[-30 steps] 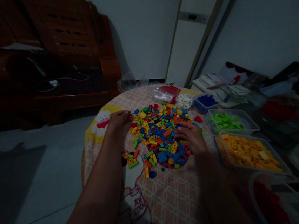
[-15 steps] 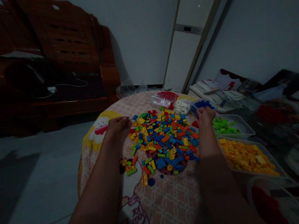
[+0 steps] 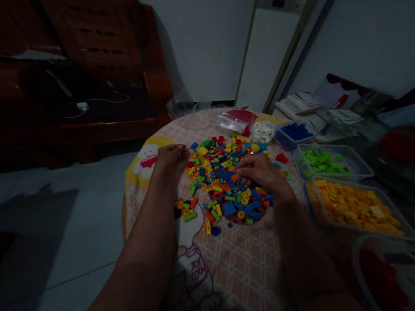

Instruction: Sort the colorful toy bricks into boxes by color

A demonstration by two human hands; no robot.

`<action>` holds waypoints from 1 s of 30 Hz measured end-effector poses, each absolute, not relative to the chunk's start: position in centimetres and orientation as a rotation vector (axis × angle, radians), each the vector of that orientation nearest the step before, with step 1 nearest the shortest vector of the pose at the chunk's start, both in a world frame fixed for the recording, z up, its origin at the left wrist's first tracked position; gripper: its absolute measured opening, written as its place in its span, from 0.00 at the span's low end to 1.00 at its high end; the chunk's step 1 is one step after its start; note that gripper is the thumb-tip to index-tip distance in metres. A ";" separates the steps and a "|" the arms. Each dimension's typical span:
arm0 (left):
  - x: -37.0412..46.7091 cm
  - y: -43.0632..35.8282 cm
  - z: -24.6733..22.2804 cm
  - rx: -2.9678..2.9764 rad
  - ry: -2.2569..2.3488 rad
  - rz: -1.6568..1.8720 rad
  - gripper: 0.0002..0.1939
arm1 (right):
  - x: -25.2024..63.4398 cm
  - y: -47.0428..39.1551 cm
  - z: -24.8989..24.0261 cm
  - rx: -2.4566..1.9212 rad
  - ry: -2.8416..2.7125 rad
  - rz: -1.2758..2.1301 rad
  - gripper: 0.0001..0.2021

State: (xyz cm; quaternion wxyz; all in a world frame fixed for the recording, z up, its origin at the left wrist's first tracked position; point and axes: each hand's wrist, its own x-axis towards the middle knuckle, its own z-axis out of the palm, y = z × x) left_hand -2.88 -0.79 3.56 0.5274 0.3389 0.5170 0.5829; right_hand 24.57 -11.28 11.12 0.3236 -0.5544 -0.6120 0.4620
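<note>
A heap of small toy building bricks (image 3: 230, 207) in blue, yellow, orange, green and red lies on the round cloth-covered table. Over the right side of this heap is my right hand (image 3: 258, 171), its bent fingers slightly apart and their tips down among blue and orange bricks; no held brick shows. My left hand (image 3: 171, 156) rests at the heap's left edge with its fingers curled together. Whatever those fingers may hold is too dark and small to make out. Right of the heap, clear boxes hold blue bricks (image 3: 296, 131), green bricks (image 3: 323, 162) and yellow bricks (image 3: 359, 204).
White bricks (image 3: 262, 132) sit in a clump at the table's far side, beside a clear and red plastic package (image 3: 235, 122). A tub with red pieces (image 3: 382, 275) stands at lower right. Beyond the table are a wooden bench (image 3: 159, 87) and stacked papers (image 3: 298, 103).
My right hand has moved left from the box of blue bricks to the heap. My left hand has stayed at the heap's left edge. The camera view has shifted slightly.
</note>
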 end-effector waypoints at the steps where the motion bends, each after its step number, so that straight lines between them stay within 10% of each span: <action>1: -2.8 -0.8 3.5 0.810 1.234 1.409 0.03 | 23.8 -11.9 11.3 -1.457 -1.761 1.218 0.04; 20: -3.1 -0.4 3.1 0.778 1.233 1.389 0.03 | 15.4 -21.0 11.7 -1.179 -3.128 0.671 0.10; 24: -3.2 -0.6 3.3 0.773 1.230 1.381 0.04 | 19.5 -18.6 12.8 -1.139 -2.822 0.727 0.01; 30: -3.1 -0.7 3.4 0.767 1.215 1.399 0.04 | 26.0 -13.8 12.6 -1.449 -1.586 0.942 0.11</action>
